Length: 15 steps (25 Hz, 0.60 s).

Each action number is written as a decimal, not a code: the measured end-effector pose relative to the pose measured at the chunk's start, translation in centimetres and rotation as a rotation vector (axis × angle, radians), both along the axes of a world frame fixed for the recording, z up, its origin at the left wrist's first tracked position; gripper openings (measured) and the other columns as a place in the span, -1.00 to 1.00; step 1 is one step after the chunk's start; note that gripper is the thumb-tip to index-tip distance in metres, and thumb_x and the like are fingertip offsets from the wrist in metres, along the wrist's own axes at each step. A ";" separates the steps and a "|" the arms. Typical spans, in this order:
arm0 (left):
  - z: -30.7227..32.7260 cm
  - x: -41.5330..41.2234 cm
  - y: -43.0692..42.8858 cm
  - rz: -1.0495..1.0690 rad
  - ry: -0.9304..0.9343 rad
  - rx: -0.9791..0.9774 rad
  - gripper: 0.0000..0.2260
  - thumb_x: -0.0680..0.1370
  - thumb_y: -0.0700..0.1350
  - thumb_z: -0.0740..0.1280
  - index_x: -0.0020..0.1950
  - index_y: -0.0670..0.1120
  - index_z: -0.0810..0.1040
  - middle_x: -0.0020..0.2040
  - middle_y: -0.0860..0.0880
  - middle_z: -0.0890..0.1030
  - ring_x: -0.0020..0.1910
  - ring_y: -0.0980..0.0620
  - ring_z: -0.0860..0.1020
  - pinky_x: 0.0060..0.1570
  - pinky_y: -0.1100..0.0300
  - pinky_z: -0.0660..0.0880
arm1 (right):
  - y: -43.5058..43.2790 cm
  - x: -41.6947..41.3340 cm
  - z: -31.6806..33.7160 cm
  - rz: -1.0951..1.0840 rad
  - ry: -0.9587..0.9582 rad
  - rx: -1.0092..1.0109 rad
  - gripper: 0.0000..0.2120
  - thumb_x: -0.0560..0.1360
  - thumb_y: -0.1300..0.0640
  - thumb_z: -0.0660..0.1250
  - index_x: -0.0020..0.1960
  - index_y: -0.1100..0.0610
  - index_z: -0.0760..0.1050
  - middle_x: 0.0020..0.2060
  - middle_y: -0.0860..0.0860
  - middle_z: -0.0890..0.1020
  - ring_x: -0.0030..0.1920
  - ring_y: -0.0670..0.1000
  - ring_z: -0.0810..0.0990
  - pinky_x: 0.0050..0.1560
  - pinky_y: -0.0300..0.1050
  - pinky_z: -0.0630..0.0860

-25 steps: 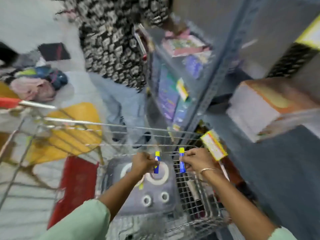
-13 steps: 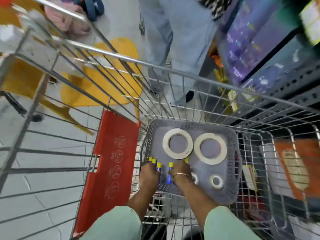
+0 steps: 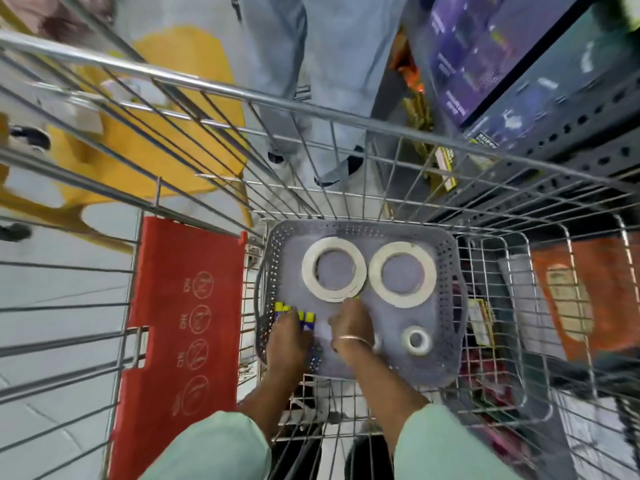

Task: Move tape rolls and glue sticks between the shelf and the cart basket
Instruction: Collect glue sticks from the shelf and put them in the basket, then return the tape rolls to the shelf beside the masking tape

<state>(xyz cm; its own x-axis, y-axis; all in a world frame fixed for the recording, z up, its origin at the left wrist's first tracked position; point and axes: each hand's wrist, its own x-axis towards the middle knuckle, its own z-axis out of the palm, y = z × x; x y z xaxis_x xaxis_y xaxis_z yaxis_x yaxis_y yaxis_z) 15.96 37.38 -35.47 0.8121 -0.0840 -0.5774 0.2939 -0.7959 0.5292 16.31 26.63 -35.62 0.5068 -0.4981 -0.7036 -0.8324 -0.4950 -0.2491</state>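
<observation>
Setting: wire cart (image 3: 346, 109) beside a shelf (image 3: 571, 147), tiled floor.
Left hand (image 3: 289, 337): grasping glue sticks (image 3: 304, 317), yellow caps toward 12 o'clock, long axis 6 to 12.
Right hand (image 3: 353, 323): curled; grip cannot be told.
Basket (image 3: 450, 271): small tape roll (image 3: 416, 340) at 4 o'clock, two big tape rolls (image 3: 334, 270) at 12.
Change: right hand's glue stick is no longer visible.

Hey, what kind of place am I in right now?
Most likely a shop, perhaps a stationery aisle. You are leaning over a wire shopping cart with a red child-seat flap, a metal shelf rack of packaged goods stands beside it, and tape rolls lie in a grey basket.
</observation>
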 end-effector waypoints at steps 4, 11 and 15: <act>-0.3 2.5 -2.2 -0.379 -0.177 0.064 -0.67 0.40 -0.25 0.39 0.14 -0.15 0.47 0.16 -0.16 0.51 0.14 -0.18 0.47 0.11 -0.04 0.47 | -5.2 0.6 1.6 0.140 -0.249 -0.384 -0.78 0.35 0.34 0.39 -0.01 0.29 0.50 0.00 0.29 0.59 0.06 0.25 0.55 0.04 0.03 0.36; -2.4 4.6 -5.7 -0.774 -0.383 0.307 -0.70 0.37 -0.13 0.45 0.06 -0.11 0.51 0.01 -0.13 0.59 -0.04 -0.15 0.59 -0.08 0.06 0.51 | -8.1 -0.9 -1.3 0.391 -0.159 -0.435 -0.74 0.34 0.43 0.34 0.03 0.36 0.49 0.00 0.33 0.57 0.06 0.32 0.53 0.11 0.14 0.49; -1.9 4.8 -6.0 -0.795 -0.344 0.250 -0.74 0.46 -0.30 0.26 0.15 -0.18 0.46 0.11 -0.19 0.52 0.13 -0.23 0.47 0.10 -0.05 0.38 | -8.5 -0.7 -0.8 0.396 -0.259 -0.436 -0.83 0.18 0.53 0.38 -0.26 0.38 0.55 -0.31 0.32 0.63 -0.25 0.30 0.62 -0.25 0.06 0.60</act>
